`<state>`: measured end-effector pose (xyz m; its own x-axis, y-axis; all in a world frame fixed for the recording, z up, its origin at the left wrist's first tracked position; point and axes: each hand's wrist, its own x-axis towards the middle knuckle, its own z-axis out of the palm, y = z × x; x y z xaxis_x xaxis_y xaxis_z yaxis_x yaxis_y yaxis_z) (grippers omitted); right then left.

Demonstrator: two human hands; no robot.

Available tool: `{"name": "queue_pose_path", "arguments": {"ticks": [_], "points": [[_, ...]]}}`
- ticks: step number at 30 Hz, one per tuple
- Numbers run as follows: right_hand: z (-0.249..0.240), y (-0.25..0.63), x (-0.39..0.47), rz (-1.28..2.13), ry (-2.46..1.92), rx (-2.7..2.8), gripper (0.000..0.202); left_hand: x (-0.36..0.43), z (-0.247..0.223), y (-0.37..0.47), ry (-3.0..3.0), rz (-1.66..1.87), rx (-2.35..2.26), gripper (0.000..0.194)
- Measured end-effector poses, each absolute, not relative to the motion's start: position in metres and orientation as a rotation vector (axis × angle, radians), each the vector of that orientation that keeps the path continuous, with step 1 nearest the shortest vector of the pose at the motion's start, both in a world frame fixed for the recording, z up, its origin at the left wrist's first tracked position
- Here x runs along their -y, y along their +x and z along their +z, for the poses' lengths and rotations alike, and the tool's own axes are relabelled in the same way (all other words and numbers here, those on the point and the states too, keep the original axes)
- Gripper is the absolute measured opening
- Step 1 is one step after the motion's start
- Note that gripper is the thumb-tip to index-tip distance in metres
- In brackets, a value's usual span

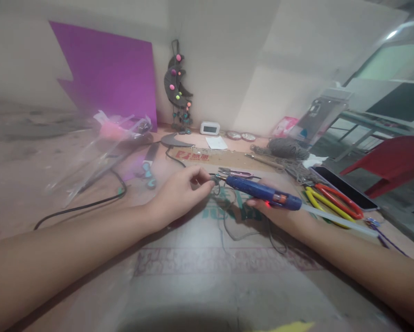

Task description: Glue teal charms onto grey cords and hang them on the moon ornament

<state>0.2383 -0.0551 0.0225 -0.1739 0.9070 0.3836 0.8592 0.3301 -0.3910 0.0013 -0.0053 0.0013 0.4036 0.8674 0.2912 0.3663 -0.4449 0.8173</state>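
Observation:
My right hand (283, 216) is closed around a blue hot glue gun (258, 189), its red light lit and a long translucent glue stick (341, 221) sticking out of the back. The metal nozzle points left and meets, or nearly meets, a small loop of grey yarn (216, 185). Thumb and forefinger of my left hand (182, 191) pinch that yarn; whether something else is between them is hidden. Below the hands, a thin grey strand (239, 239) curls over the plastic-covered work surface (193, 276). Behind the nozzle lie pink-handled small scissors (239, 173).
Yellow-handled (326, 207) and orange-handled tools (341, 198) lie at right beside a phone (345, 186). Behind them sits a grey yarn ball (286, 148). A black cable (85, 207) crosses the left side. A decorated moon hanging (177, 87) and purple sheet (113, 74) stand against the wall.

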Motion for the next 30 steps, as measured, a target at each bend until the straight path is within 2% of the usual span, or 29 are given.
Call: {"name": "queue_pose_path", "arguments": {"ticks": [16, 25, 30], "points": [[0.0236, 0.2384, 0.0555, 0.189, -1.516, 2.031, 0.028, 0.0044, -0.0001, 0.0005, 1.999, 0.962, -1.046, 0.015], [0.0170, 0.2426, 0.0575, 0.264, -1.473, 1.977, 0.015, 0.0039, -0.0007, 0.0010, 1.945, 0.943, -1.041, 0.018], [0.0139, 0.2448, 0.0566, 0.247, -1.474, 1.969, 0.018, 0.0044, 0.0002, 0.0008, 1.930, 0.940, -1.055, 0.020]]}}
